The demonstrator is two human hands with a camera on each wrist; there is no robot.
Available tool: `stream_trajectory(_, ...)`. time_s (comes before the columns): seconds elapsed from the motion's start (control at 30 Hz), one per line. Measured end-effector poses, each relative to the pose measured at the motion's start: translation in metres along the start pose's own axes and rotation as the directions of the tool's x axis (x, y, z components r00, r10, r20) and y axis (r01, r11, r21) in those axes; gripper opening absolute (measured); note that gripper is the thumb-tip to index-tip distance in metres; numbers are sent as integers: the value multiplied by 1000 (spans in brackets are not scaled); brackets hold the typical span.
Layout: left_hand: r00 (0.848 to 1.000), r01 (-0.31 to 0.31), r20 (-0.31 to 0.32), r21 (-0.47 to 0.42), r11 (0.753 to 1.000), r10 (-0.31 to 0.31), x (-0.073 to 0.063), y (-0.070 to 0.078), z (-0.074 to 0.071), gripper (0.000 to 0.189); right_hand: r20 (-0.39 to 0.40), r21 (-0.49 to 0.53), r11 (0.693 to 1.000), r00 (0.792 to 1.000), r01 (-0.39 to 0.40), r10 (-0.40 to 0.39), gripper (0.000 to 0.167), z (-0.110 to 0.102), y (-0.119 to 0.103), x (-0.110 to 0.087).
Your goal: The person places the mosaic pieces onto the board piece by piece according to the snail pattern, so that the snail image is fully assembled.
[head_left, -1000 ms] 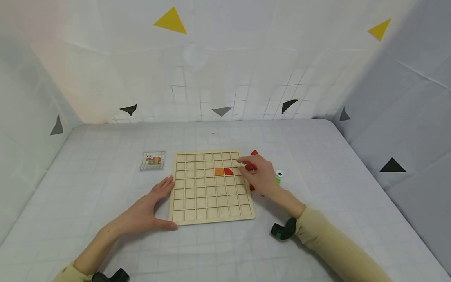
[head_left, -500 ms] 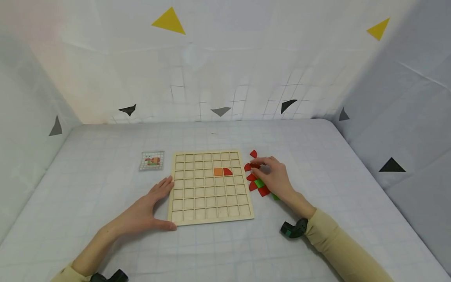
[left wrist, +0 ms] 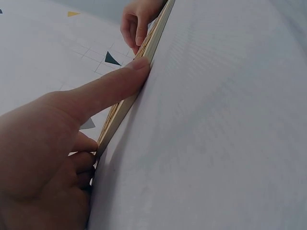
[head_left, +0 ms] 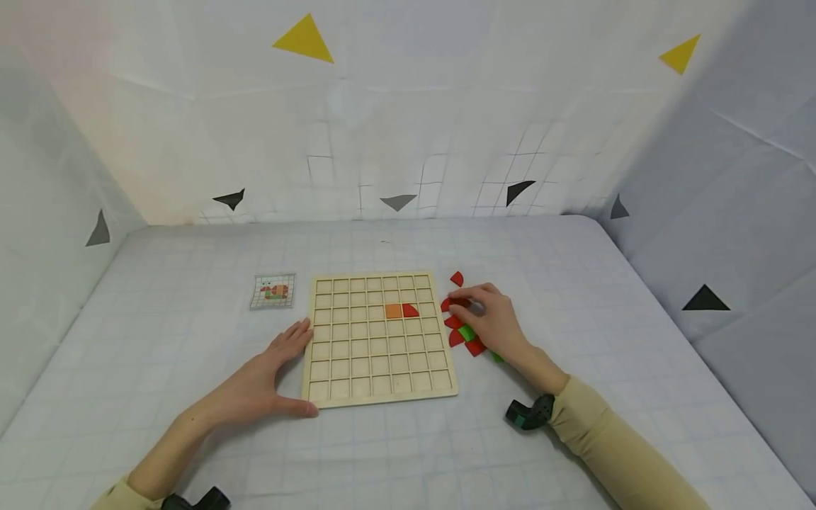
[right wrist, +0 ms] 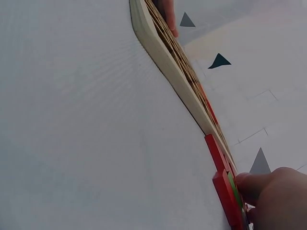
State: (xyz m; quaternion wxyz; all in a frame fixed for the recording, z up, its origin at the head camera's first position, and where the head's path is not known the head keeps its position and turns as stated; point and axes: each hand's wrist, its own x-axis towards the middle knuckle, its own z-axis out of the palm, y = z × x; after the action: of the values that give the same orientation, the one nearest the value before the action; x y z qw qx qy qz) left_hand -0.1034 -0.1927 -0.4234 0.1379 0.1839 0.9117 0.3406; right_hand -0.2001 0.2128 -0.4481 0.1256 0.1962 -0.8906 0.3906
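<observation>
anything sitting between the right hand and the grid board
Yes: a flat red piece lies between the right hand and the right edge of the grid board. The left hand, at the opposite side, is out of that path.

Right hand (head_left: 494,320) at red pieces (head_left: 455,338)

Two yellow triangles (head_left: 306,40) are showing high on a creased white backdrop (head_left: 459,106), with black and grey angular patches (head_left: 516,191) below.
</observation>
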Motion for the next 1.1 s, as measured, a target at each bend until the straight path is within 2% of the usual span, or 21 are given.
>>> stream_trajectory(0.2,1000,-6,0,0,1000,6,1,0,0,121,-41,-41,999,999,-4,3,23,0,0,0)
stream_trajectory(0.53,1000,4,4,-1,1000,-4,1,-1,0,122,-100,-136,990,993,41,-55,21,1,-2,1)
stream_trajectory(0.83,1000,5,1,-7,1000,-5,-1,-2,1,122,-127,-146,988,990,45,-64,20,2,-1,0)
stream_trajectory(1.1,1000,-1,1,-12,1000,1,-1,-3,1,122,-133,-164,986,990,15,-38,21,2,-1,0)
